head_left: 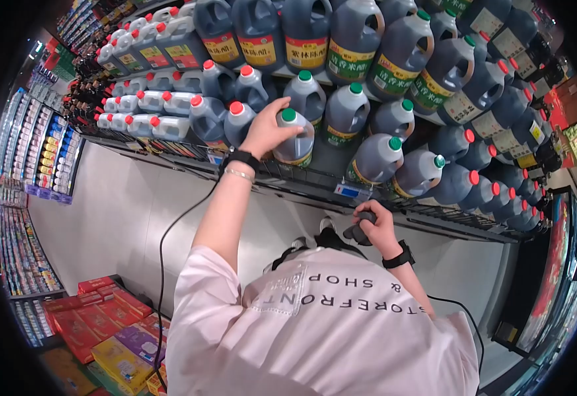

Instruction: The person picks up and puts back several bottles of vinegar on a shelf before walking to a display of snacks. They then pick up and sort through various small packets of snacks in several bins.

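Note:
My left hand (pixel 266 130) is at a large green-capped vinegar jug (pixel 293 152) in the front row of the shelf. Thumb and forefinger lie on either side of the cap; the other fingers are partly hidden, and the grip appears closed around the jug's neck. To its left stands a red-capped jug (pixel 237 121), close to my wrist. Behind is another green-capped jug (pixel 307 96). My right hand (pixel 381 230) hangs low before the shelf edge, closed around a dark grey object (pixel 361 230) whose kind I cannot make out. Both wrists wear black bands.
Several more dark vinegar jugs with green and red caps fill the shelf (pixel 328 173); a wire rail and price tag (pixel 353 191) run along its front. A black cable (pixel 162 244) trails from my left wrist. Red boxes (pixel 93 317) are stacked at lower left.

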### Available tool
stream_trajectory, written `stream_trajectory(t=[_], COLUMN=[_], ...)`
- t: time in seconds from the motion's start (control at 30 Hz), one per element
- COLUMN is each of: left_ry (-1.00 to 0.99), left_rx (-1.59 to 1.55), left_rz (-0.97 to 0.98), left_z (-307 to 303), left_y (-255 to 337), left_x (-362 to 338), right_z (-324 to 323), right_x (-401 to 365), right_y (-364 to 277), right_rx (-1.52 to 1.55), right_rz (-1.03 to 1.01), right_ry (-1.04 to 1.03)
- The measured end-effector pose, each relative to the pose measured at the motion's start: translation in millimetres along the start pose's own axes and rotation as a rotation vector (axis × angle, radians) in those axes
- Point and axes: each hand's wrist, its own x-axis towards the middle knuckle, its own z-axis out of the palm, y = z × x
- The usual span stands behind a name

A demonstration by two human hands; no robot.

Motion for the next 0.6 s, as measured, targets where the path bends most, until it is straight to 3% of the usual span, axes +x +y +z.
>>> stream_trajectory(t=[0.07, 0.17, 0.2, 0.23, 0.33, 0.43, 0.6], left_ry=[-0.094, -0.072, 0.042, 0.033, 0.405, 0.526, 0.695], left_rx=[-0.049, -0.038, -0.069, -0.072, 0.124, 0.168, 0.322], left_rz=[-0.096, -0.048, -0.049, -0.047, 0.004, -0.097, -0.081], left_z=[-8.2, 21.2, 28.4, 35.3, 51.9, 62.3, 75.9], left_y=[10.6, 3.8, 3.3, 2.9, 4.4, 12.9, 24.7], left_x=[-3.0, 12.3, 11.7, 11.7, 10.9, 8.9, 5.5], right_z=[3.6, -16.4, -16.3, -17.9, -20.2, -21.4, -25.0], right_x=[-9.6, -1.8, -2.5, -2.9, -2.3, 0.2, 2.1], right_y=[-8.6, 4.7, 7.3, 7.5, 6.4, 3.3, -1.4], right_rx=[-0.025, -0.056, -0.053, -0.053, -0.069, -0.098, -0.201], right_rz=[0.003, 0.023, 0.029, 0.032, 0.028, 0.036, -0.035], right_ry=[0.024, 0.052, 0.057, 0.066, 0.09, 0.102, 0.151])
